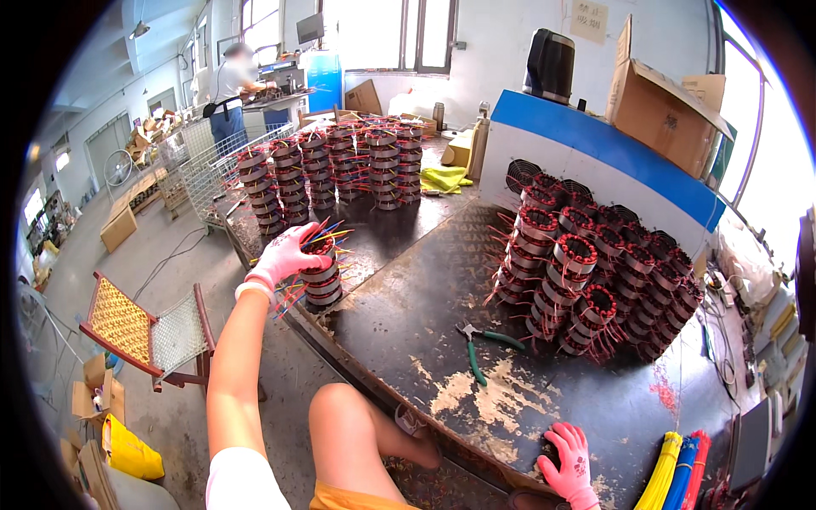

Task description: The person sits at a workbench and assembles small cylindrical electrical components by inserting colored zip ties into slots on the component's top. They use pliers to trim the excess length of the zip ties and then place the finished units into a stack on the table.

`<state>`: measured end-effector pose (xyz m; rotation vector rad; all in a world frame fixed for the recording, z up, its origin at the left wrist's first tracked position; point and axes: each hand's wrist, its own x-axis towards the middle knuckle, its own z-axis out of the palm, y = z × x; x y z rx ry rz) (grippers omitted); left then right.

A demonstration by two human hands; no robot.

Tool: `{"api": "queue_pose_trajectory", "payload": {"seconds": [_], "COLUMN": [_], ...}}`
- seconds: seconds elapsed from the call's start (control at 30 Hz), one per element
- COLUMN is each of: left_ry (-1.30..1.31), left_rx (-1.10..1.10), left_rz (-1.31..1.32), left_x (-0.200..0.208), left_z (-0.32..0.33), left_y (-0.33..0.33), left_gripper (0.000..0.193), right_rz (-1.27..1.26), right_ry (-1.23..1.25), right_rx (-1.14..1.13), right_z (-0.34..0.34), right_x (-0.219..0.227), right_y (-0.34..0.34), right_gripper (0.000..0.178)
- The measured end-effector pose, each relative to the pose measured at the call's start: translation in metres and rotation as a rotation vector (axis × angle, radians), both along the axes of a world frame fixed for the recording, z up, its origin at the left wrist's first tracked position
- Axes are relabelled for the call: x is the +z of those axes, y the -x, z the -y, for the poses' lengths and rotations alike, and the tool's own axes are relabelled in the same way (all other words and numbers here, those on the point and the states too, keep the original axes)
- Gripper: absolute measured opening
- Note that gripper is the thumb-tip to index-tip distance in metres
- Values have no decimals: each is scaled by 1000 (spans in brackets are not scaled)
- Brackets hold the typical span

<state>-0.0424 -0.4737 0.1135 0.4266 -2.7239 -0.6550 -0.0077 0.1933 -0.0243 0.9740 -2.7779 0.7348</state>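
Observation:
My left hand [285,257], in a pink glove, reaches out to a short stack of wound motor stators [323,287] at the table's left edge. Its fingers grip the top stator [318,246], which has red, yellow and blue wires sticking out. Whether that stator rests fully on the one below, I cannot tell. My right hand [567,466], also gloved in pink, lies on the near part of the dark worn table [408,340], fingers apart and holding nothing. Green-handled cutting pliers [478,350] lie spread on the tabletop between the hands.
Stator stacks [342,166] with coloured wires stand at the back left, red-wound stacks [586,272] at the right. Yellow, blue and red wire bundles [677,472] lie near right. A woven chair [153,331] and wire cart [208,174] stand left. A person [228,93] works far off.

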Motion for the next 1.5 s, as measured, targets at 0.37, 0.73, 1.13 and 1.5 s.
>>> {"api": "queue_pose_trajectory", "payload": {"seconds": [0.37, 0.73, 1.13, 1.5], "left_ry": [41, 302, 135, 109], "left_rx": [-51, -619, -755, -725], "left_rz": [-19, -436, -243, -296], "left_x": [-7, -46, -142, -148], "left_z": [0, -239, -295, -286], "left_y": [1, -3, -26, -28], "left_gripper": [89, 53, 46, 42], "right_rz": [-50, -30, -582, -522], "right_ry": [26, 21, -304, -78], "right_rx": [-13, -36, -426, -109], "right_z": [2, -5, 67, 50], "right_x": [3, 8, 108, 110], "right_y": [-3, -2, 189, 152], "right_gripper": [52, 48, 55, 31]}}
